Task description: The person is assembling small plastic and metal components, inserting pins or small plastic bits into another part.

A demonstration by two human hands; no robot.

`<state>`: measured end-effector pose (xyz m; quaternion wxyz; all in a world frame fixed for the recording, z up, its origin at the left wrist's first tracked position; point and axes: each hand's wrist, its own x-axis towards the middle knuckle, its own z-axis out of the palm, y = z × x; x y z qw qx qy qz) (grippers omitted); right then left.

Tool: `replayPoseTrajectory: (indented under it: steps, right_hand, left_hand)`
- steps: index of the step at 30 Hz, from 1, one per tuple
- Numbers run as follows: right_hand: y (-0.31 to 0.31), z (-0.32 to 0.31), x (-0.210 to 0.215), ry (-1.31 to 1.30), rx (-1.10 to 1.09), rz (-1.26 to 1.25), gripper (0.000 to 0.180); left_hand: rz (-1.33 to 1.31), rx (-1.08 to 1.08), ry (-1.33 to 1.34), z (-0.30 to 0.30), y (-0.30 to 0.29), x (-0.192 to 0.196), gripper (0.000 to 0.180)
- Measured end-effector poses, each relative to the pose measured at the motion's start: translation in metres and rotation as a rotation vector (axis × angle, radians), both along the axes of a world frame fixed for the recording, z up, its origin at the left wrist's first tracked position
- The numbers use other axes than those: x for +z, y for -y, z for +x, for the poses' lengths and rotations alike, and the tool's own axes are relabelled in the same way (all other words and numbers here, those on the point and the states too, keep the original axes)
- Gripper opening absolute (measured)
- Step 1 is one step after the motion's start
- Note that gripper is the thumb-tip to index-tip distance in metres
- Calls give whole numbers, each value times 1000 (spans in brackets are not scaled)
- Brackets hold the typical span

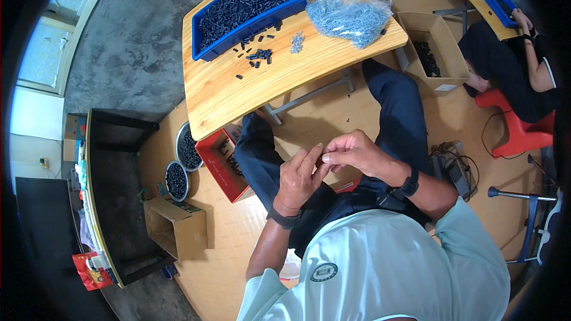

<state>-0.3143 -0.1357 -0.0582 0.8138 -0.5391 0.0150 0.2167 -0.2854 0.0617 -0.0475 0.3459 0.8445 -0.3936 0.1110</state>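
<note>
Above my lap, my left hand and my right hand meet with thumbs and fingertips pinched together. A tiny dark bit shows between the fingertips, too small to name. Beyond them on the wooden table is a blue tray heaped with small black cylindrical parts. Several loose black parts lie in front of it. To their right sits a little pile of silvery small pieces, and past that a clear plastic bag full of similar pieces.
A red box and two metal bowls of black parts stand on the floor at left, near an empty-looking cardboard box. At right are another cardboard box, cables, and a person on a red stool.
</note>
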Motion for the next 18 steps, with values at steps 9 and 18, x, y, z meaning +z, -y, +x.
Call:
replayPoseTrajectory:
  steps: [9, 18]
  right_hand:
    - [-3, -3, -6, -84, 32, 125, 20]
    - [-4, -7, -9, -93, 51, 141, 20]
  left_hand:
    - [-119, -33, -223, -1, 4, 5, 37]
    - [57, -114, -81, 10, 1, 19, 30]
